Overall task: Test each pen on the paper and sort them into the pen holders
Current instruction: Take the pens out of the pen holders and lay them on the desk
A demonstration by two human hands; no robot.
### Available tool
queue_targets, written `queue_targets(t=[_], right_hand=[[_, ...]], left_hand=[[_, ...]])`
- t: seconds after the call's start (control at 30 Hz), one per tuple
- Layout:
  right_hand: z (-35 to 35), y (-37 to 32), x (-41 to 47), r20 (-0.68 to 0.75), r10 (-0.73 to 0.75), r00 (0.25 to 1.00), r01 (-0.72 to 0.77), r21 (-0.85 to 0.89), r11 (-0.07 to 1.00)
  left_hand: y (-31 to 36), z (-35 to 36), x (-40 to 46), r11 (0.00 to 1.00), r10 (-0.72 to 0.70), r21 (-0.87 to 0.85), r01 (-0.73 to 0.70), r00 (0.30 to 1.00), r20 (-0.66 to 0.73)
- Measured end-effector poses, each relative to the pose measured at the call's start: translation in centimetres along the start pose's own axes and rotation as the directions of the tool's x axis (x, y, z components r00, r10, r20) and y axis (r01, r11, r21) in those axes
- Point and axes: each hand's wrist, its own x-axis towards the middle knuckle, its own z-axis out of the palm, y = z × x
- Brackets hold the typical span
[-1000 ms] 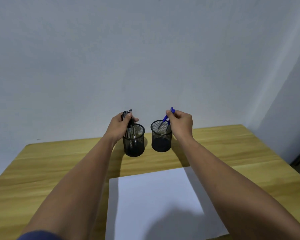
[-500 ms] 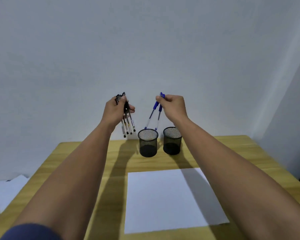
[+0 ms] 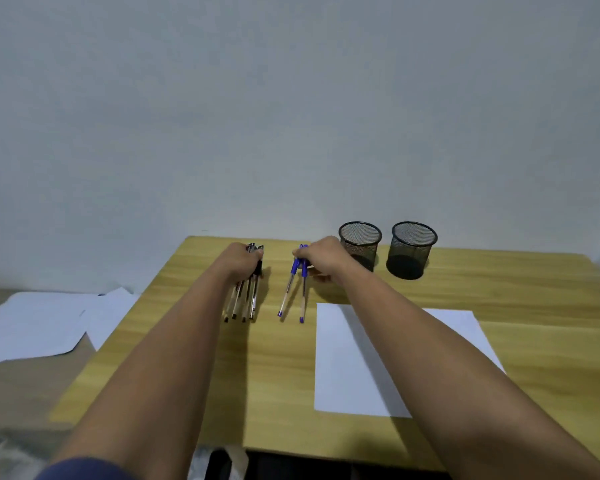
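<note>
Lowered from above the mesh pen holders (image 3: 360, 244), our hands now rest both bundles on the counter (image 3: 534, 306): left hand (image 3: 238, 263) grips black pens (image 3: 245, 299), right hand (image 3: 321, 259) pinches blue pens (image 3: 297, 289), beside untouched paper (image 3: 343, 375); testing awaits.

Four black pens (image 3: 244, 299) fanned below the left hand's fingers (image 3: 238, 263), two blue pens (image 3: 293, 289) below the right hand's fingers (image 3: 321, 259), two mesh pen holders (image 3: 360, 244) beyond them, one white paper sheet (image 3: 343, 375).

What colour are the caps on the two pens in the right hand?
Blue, seen in the head view: the two blue-capped pens in the right hand.
</note>
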Motion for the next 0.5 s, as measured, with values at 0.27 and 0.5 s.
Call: queue_targets(t=[0.27, 0.5], right_hand=[[5.2, 0.8, 2.6, -0.028, 0.006, 1.0, -0.013, -0.245, 0.969], [6.3, 1.1, 1.9, -0.084, -0.128, 0.988, 0.062, -0.541, 0.839]], left_hand=[[-3.9, 0.1, 2.0, 0.937, -0.098, 0.331, 0.113, 0.993, -0.062], [-4.6, -0.5, 1.2, 0.896, -0.031, 0.432, 0.107, 0.984, -0.178]])
